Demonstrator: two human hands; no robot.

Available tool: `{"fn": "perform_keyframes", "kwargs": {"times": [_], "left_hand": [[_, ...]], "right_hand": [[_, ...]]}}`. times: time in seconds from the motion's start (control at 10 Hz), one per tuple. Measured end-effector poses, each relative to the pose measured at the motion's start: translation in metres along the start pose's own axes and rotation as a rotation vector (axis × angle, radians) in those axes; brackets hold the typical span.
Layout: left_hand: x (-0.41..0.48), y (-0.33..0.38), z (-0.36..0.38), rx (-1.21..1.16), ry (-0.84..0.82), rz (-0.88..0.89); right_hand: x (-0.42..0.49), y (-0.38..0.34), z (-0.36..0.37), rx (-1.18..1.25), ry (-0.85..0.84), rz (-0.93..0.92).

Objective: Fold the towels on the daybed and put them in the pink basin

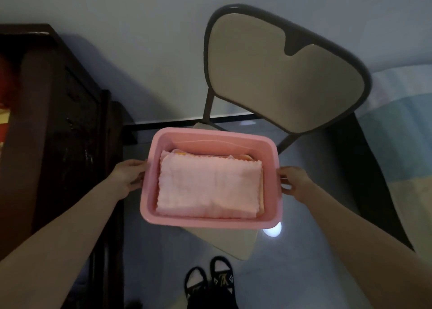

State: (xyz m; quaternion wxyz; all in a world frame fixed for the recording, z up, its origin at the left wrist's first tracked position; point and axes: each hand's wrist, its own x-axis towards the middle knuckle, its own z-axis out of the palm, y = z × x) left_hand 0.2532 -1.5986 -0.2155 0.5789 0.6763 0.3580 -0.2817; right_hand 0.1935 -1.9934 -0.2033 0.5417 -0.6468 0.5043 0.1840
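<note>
A pink rectangular basin (149, 192) sits in the middle of the view, over the seat of a chair. Folded pink towels (209, 187) lie stacked inside it, with a sliver of yellow-orange cloth showing at the back of the stack. My left hand (129, 174) grips the basin's left rim. My right hand (293, 182) grips its right rim. Whether the basin rests on the seat or is held just above it, I cannot tell.
The chair's beige backrest (280, 75) with a dark frame rises behind the basin; its seat (230, 241) shows beneath. Dark wooden furniture (58, 121) stands at the left. A daybed with a blue and pale cover (402, 145) lies at the right. My feet in black sandals (210, 280) stand below.
</note>
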Motion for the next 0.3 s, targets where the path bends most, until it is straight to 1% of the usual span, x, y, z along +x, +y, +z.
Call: {"fn": "perform_keyframes", "kwargs": {"times": [0.1, 0.2, 0.3], "left_hand": [[0.0024, -0.0011, 0.0008, 0.016, 0.014, 0.019], [0.0048, -0.0043, 0.0021, 0.105, 0.08, 0.088], [-0.0036, -0.0003, 0.004, 0.302, 0.23, 0.183]], "right_hand": [[0.0001, -0.0031, -0.0008, 0.001, 0.002, -0.01], [-0.0021, -0.0017, 0.0013, 0.001, -0.001, -0.044], [-0.0073, -0.0035, 0.0054, -0.086, 0.132, -0.154]]}}
